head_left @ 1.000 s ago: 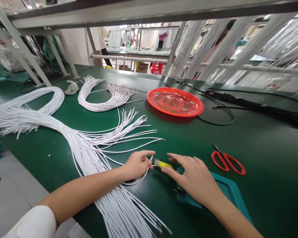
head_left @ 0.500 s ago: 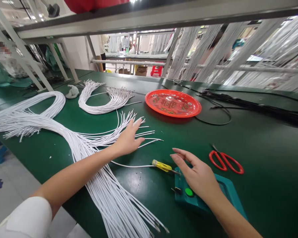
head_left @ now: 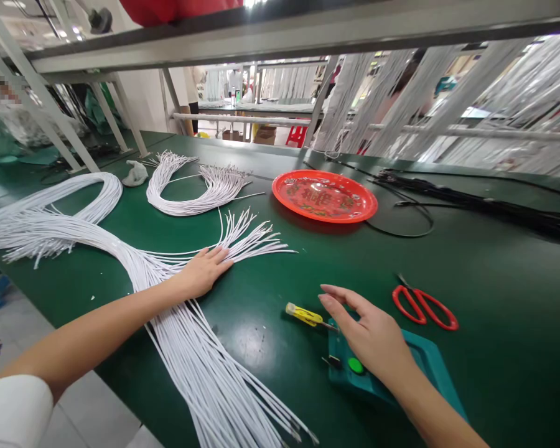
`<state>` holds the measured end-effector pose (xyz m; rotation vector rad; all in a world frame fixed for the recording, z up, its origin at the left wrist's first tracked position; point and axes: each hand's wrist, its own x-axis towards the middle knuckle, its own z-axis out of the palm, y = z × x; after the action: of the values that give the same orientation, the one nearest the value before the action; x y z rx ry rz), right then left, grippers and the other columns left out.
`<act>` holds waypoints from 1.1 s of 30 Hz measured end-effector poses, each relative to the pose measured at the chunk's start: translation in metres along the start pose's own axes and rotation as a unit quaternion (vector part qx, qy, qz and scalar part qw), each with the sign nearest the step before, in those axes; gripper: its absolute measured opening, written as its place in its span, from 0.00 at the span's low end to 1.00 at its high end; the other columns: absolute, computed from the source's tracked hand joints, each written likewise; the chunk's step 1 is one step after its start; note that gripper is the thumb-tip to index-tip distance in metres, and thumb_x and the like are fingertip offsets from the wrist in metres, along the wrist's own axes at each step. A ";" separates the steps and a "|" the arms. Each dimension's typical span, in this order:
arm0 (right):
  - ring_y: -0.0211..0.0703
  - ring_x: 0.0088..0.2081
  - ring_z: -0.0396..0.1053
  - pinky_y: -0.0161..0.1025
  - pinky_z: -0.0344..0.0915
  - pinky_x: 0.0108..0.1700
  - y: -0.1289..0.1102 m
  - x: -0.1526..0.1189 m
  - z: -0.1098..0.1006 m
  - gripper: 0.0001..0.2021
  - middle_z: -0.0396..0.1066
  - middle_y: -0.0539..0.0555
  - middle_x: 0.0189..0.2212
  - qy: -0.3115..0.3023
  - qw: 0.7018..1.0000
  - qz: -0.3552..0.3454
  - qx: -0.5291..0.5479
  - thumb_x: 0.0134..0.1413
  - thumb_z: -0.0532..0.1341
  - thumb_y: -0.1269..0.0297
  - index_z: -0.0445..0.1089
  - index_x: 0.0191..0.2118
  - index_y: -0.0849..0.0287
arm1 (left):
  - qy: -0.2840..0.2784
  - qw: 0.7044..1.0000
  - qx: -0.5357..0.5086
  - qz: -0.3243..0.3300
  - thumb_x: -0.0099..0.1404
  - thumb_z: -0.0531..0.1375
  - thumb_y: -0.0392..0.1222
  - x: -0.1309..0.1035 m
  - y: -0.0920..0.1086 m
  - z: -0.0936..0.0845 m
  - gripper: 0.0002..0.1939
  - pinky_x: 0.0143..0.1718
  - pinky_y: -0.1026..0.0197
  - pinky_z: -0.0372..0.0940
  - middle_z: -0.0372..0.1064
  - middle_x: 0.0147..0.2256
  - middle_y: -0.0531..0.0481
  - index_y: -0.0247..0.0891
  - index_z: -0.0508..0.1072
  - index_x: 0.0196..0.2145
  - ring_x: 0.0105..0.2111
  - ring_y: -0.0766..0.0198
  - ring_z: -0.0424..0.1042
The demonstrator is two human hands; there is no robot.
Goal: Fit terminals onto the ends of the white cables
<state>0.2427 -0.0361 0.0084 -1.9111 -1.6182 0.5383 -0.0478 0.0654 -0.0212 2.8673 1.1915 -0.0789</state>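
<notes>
Fingers extended, my left hand [head_left: 204, 272] lies flat on a fan of white cables [head_left: 256, 241], close to their loose ends. More of this white bundle [head_left: 214, 367] runs beneath my left wrist toward the front edge of the table. My right hand [head_left: 371, 333] hovers at a teal box-shaped device [head_left: 432, 358], thumb and fingers apart, with nothing visible between them. A green button [head_left: 355, 366] shows on the device below that hand. From the device's left side a yellow piece [head_left: 304, 314] sticks out on a metal shaft.
Red-handled scissors [head_left: 424, 305] lie right of the device. Behind are a red oval tray [head_left: 324, 196], a curled white cable bundle [head_left: 182, 202] and black cables [head_left: 485, 202]. A shelf beam [head_left: 280, 37] crosses above the green table [head_left: 256, 339]; more white cables [head_left: 368, 99] hang beyond.
My left hand has moved left and slightly down along the fanned cables, gathering their ends closer together. The single cable at the yellow piece is gone from there. My right hand has barely moved.
</notes>
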 end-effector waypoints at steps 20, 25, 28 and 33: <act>0.50 0.39 0.70 0.43 0.66 0.39 0.004 0.002 0.002 0.24 0.74 0.54 0.36 -0.031 0.999 0.018 0.000 0.45 0.50 0.42 0.72 0.37 0.54 | -0.143 0.928 -0.256 0.230 0.57 0.59 0.44 -0.026 0.109 -0.011 0.08 0.23 0.68 0.57 0.73 0.25 0.51 0.38 0.74 0.27 0.24 0.66 0.69; 0.50 0.41 0.69 0.43 0.65 0.41 0.006 0.002 0.002 0.24 0.74 0.53 0.36 -0.031 0.999 0.027 0.025 0.45 0.50 0.42 0.72 0.37 0.54 | -0.127 0.905 -0.380 0.143 0.59 0.56 0.39 -0.023 0.111 -0.016 0.07 0.28 0.71 0.59 0.73 0.28 0.50 0.36 0.74 0.30 0.27 0.68 0.69; 0.49 0.42 0.69 0.43 0.64 0.43 0.009 0.002 0.004 0.24 0.75 0.53 0.35 -0.025 0.998 0.030 0.051 0.48 0.49 0.43 0.72 0.37 0.54 | -0.123 0.863 -0.486 0.056 0.60 0.54 0.40 -0.014 0.116 -0.024 0.10 0.29 0.72 0.60 0.72 0.26 0.51 0.36 0.73 0.35 0.25 0.70 0.68; 0.49 0.40 0.70 0.43 0.65 0.43 0.011 0.002 0.004 0.21 0.75 0.54 0.34 -0.004 0.997 0.015 0.072 0.47 0.52 0.45 0.72 0.36 0.55 | -0.036 0.813 -0.580 -0.050 0.58 0.53 0.43 0.007 0.128 -0.021 0.13 0.27 0.70 0.59 0.70 0.25 0.51 0.35 0.74 0.34 0.24 0.70 0.64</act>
<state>0.2485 -0.0340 -0.0019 -1.8326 -1.5140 0.6566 0.0487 -0.0185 0.0014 1.6946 0.8760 0.3953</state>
